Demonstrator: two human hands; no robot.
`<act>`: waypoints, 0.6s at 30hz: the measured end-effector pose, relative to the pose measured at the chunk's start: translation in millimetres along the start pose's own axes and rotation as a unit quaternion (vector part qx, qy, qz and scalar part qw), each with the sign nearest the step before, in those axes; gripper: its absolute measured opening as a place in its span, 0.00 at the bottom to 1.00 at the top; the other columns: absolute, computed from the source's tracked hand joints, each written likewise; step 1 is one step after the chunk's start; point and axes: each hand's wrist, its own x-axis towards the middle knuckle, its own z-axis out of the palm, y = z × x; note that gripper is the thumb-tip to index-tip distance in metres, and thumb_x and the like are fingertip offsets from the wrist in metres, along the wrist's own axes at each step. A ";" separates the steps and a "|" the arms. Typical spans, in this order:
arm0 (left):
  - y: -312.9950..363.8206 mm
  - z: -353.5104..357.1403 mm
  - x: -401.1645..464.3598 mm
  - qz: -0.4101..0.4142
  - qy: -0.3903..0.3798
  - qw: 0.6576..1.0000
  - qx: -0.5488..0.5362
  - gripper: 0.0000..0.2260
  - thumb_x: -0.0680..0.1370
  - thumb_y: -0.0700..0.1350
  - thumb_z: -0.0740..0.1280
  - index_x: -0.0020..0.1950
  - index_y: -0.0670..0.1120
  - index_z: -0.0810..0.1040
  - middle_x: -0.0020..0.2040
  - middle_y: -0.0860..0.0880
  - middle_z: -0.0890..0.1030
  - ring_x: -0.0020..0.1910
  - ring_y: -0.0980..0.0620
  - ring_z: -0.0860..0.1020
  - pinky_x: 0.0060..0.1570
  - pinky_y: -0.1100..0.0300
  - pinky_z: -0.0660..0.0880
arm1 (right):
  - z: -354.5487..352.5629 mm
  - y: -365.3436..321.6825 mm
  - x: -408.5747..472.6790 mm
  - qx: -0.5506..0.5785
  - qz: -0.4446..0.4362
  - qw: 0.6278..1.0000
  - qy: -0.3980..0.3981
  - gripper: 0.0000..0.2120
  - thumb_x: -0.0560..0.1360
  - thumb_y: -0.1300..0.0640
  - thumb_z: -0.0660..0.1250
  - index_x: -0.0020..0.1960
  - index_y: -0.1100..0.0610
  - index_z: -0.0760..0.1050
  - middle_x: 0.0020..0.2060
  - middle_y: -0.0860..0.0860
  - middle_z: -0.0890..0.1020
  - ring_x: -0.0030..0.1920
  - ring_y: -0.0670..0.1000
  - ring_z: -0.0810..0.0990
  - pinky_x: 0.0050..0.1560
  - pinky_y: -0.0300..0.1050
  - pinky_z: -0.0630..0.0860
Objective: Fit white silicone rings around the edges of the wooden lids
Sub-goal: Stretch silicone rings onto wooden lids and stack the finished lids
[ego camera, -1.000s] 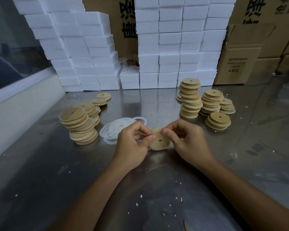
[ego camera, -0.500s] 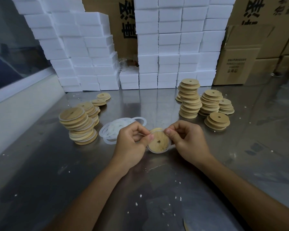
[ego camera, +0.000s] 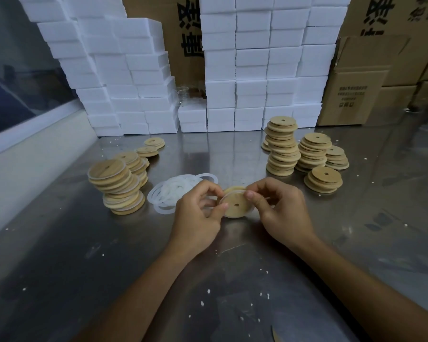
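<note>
With both the left hand (ego camera: pixel 198 213) and right hand (ego camera: pixel 281 213) pinching the round wooden lid (ego camera: pixel 235 206) above the near table centre, walk the thin white silicone ring (ego camera: pixel 234 193) evenly round its edge, avoiding twists.

Both forearms extended forward, converging. Left hand (ego camera: pixel 195 213) and right hand (ego camera: pixel 281 211) fingers curled, pinching opposite edges of wooden lid (ego camera: pixel 235 204).

Tilted wooden lid (ego camera: pixel 235 204), seemingly white-ringed
</note>
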 end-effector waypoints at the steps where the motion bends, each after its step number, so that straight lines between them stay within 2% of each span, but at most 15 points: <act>1: -0.3 0.1 -0.1 0.005 0.000 1.000 0.010 0.17 0.71 0.36 0.74 0.42 0.60 0.76 0.43 0.60 0.82 0.43 0.58 0.83 0.43 0.63 0.80 | -0.3 -1.0 -0.3 -0.012 -0.014 1.000 -0.002 0.03 0.75 0.62 0.72 0.43 0.57 0.82 0.37 0.43 0.83 0.39 0.43 0.81 0.40 0.39 0.77; 5: -1.8 -2.6 2.0 -0.007 -0.003 1.000 0.018 0.17 0.71 0.34 0.73 0.43 0.58 0.76 0.43 0.61 0.82 0.43 0.59 0.83 0.44 0.62 0.80 | -0.5 -3.4 0.7 -0.020 -0.023 1.000 -0.005 0.03 0.74 0.63 0.72 0.42 0.59 0.82 0.36 0.45 0.83 0.38 0.45 0.81 0.40 0.40 0.78; 8: -0.9 -4.9 3.4 -0.014 -0.007 1.000 0.009 0.16 0.71 0.33 0.72 0.43 0.56 0.76 0.43 0.59 0.83 0.42 0.57 0.83 0.44 0.62 0.80 | -0.7 -2.9 2.3 0.000 0.000 1.000 0.003 0.04 0.74 0.63 0.73 0.40 0.57 0.82 0.34 0.46 0.83 0.35 0.46 0.81 0.39 0.41 0.77; 11: -0.7 -5.8 3.1 -0.037 -0.007 0.999 -0.012 0.16 0.72 0.33 0.73 0.42 0.55 0.77 0.43 0.57 0.83 0.43 0.56 0.84 0.43 0.60 0.80 | 0.0 -3.1 2.1 0.024 0.013 1.000 -0.011 0.03 0.74 0.62 0.73 0.42 0.56 0.82 0.35 0.47 0.84 0.37 0.46 0.82 0.41 0.42 0.80; 15: -2.3 -8.6 3.0 -0.084 0.011 0.995 -0.052 0.15 0.72 0.32 0.73 0.40 0.53 0.78 0.43 0.52 0.84 0.44 0.51 0.84 0.46 0.51 0.82 | 3.9 -1.7 1.1 0.037 0.037 0.998 -0.030 0.02 0.75 0.60 0.72 0.44 0.57 0.82 0.37 0.48 0.85 0.39 0.48 0.83 0.44 0.50 0.82; 18: -1.8 -10.7 3.1 -0.099 0.009 0.992 -0.072 0.16 0.72 0.31 0.73 0.38 0.53 0.78 0.43 0.52 0.84 0.42 0.50 0.85 0.45 0.50 0.82 | 3.1 0.5 1.7 0.025 0.053 0.998 -0.037 0.02 0.75 0.60 0.72 0.44 0.58 0.82 0.37 0.49 0.85 0.38 0.50 0.83 0.44 0.54 0.81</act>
